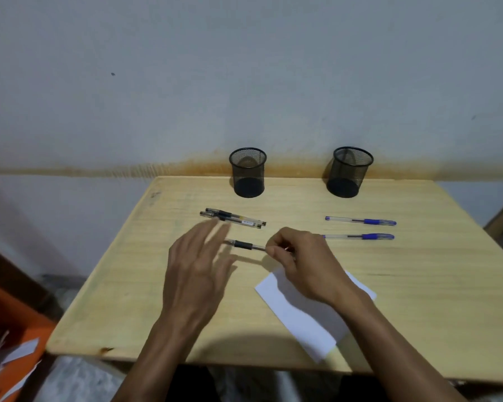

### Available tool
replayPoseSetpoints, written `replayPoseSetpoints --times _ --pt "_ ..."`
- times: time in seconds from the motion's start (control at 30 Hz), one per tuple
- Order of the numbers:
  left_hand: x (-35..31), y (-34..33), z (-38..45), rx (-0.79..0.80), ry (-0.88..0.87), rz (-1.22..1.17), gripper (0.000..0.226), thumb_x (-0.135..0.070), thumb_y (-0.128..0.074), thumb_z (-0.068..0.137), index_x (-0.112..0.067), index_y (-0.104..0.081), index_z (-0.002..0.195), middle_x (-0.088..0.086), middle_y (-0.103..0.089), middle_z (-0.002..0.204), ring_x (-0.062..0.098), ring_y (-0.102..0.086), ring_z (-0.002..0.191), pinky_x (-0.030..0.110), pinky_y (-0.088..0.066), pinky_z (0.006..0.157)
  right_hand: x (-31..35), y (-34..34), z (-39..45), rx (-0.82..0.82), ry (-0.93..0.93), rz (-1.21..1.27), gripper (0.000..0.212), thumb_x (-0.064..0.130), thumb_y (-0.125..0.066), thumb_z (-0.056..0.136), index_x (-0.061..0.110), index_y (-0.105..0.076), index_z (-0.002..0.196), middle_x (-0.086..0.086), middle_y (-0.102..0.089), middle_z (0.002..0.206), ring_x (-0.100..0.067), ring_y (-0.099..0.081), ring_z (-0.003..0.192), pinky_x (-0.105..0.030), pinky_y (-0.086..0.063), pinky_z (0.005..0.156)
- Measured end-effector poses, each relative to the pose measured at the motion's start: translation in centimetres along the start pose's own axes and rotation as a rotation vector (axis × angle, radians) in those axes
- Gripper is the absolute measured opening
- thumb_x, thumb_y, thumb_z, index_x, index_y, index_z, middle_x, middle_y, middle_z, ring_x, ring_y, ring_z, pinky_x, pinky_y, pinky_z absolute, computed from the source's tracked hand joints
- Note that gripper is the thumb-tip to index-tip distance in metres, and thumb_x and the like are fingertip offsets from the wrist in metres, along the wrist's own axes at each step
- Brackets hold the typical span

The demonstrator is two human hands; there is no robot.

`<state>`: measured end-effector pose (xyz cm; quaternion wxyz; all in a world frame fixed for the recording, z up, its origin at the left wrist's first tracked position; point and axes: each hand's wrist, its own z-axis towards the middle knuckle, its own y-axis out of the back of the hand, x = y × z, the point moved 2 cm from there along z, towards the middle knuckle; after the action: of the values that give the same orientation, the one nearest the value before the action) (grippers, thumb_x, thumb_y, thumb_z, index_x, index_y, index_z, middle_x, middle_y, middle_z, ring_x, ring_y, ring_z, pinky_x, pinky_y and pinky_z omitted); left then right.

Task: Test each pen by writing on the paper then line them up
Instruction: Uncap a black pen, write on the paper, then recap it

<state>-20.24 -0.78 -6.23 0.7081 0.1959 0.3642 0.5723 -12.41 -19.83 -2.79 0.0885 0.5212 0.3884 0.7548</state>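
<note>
Bare table [418, 300] right of paper [302, 314]; mesh cups [249, 172] line the back.

Light wooden bench [418, 300], set against the wall. Two black mesh pen cups [248, 172] [349, 172] stand upright at its far edge, well apart. Two black pens [233, 218] lie touching side by side at far left. Two blue pens [360, 221] [363, 236] lie parallel at far right. A white paper [305, 314] lies near the front edge.
</note>
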Motion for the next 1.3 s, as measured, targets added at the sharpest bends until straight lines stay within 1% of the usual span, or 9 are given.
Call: replayPoseSetpoints --times 0.1,0.27,0.53,0.63,0.77,0.87,1.0,1.13,1.3 --pt "-2.9 -1.2 1.5 -0.070 -0.139 0.011 0.027 -0.027 -0.065 0.091 -0.017 -0.074 0.114 -0.002 -0.072 0.111 0.024 -0.065 0.101 0.044 -0.046 0.092 -1.1 3.8 -1.2 -0.095 -0.073 0.193 0.007 0.022 -0.074 0.092 0.020 -0.076 0.086 0.013 -0.069 0.068 0.003 -0.061 0.063 -0.011 -0.046 0.064" --pt "-6.8 -3.4 3.0 -0.002 -0.173 -0.155 0.020 -0.024 -0.062 0.093 -0.014 -0.075 0.103 -0.003 -0.073 0.097 0.019 -0.063 0.090 0.035 -0.043 0.085 -3.9 6.7 -2.7 -0.279 -0.246 0.864 0.027 0.031 -0.086 0.071 0.014 -0.078 0.090 0.000 -0.079 0.083 -0.013 -0.074 0.077 -0.027 -0.060 0.076" --pt "-10.4 -4.4 4.8 0.151 -0.197 -0.265 0.013 -0.013 -0.066 0.090 -0.009 -0.076 0.097 0.001 -0.072 0.090 0.017 -0.062 0.082 0.029 -0.047 0.076 -5.6 6.2 -2.9 -0.254 -0.247 0.791 0.007 0.023 -0.074 0.092 0.017 -0.076 0.092 0.003 -0.079 0.076 -0.005 -0.075 0.075 -0.019 -0.054 0.071" --pt "-7.3 -2.7 4.7 0.107 0.012 -0.315 0.008 -0.011 -0.069 0.087 -0.012 -0.077 0.090 -0.019 -0.072 0.087 0.001 -0.066 0.082 0.019 -0.049 0.077 -7.0 9.4 -2.4 -0.462 -0.240 0.932 0.010 0.015 -0.070 0.094 0.015 -0.071 0.084 0.004 -0.072 0.062 -0.004 -0.063 0.057 -0.016 -0.051 0.057" --pt "-1.3 0.1 3.7 0.182 0.260 -0.201 0.018 -0.013 -0.075 0.087 -0.031 -0.073 0.094 -0.041 -0.065 0.085 -0.017 -0.061 0.084 0.001 -0.038 0.067 -8.2 12.5 -1.9 -0.550 -0.215 0.998 0.009 0.012 -0.070 0.094 0.013 -0.070 0.086 -0.001 -0.073 0.068 -0.012 -0.070 0.064 -0.022 -0.056 0.063" --pt "0.0 -0.2 3.0 0.192 0.361 -0.208 0.022 -0.018 -0.075 0.088 -0.036 -0.069 0.100 -0.014 -0.071 0.079 0.004 -0.065 0.077 0.008 -0.045 0.066 -6.3 9.5 -2.2 -0.425 -0.234 1.043 0.006 0.009 -0.068 0.095 0.010 -0.068 0.089 -0.008 -0.076 0.078 -0.018 -0.076 0.072 -0.023 -0.060 0.064" --pt "1.9 -1.9 1.8 0.200 0.407 -0.164 0.010 -0.026 -0.074 0.089 -0.029 -0.065 0.086 -0.009 -0.065 0.067 0.014 -0.056 0.057 0.036 -0.053 0.060 -4.5 5.8 -3.8 -0.304 -0.258 0.972 0.012 -0.003 -0.077 0.084 -0.001 -0.066 0.091 -0.006 -0.077 0.073 -0.016 -0.077 0.071 -0.023 -0.060 0.064" --pt "3.6 -2.6 2.0 0.247 0.253 -0.049 0.007 -0.025 -0.071 0.090 -0.022 -0.067 0.085 -0.005 -0.067 0.095 0.023 -0.064 0.088 0.044 -0.051 0.079 -3.8 4.2 -4.1 -0.233 -0.278 0.878 0.015 0.001 -0.080 0.083 -0.001 -0.067 0.089 -0.005 -0.078 0.074 -0.017 -0.079 0.076 -0.024 -0.060 0.065" --pt "5.1 -3.9 2.7 0.327 0.283 -0.007 0.009 -0.024 -0.069 0.092 -0.016 -0.074 0.092 0.004 -0.065 0.120 0.028 -0.062 0.106 0.046 -0.046 0.091 -2.8 3.2 -3.8 -0.226 -0.276 0.792 0.013 0.005 -0.080 0.083 -0.001 -0.071 0.090 -0.007 -0.079 0.079 -0.019 -0.079 0.077 -0.024 -0.061 0.065"
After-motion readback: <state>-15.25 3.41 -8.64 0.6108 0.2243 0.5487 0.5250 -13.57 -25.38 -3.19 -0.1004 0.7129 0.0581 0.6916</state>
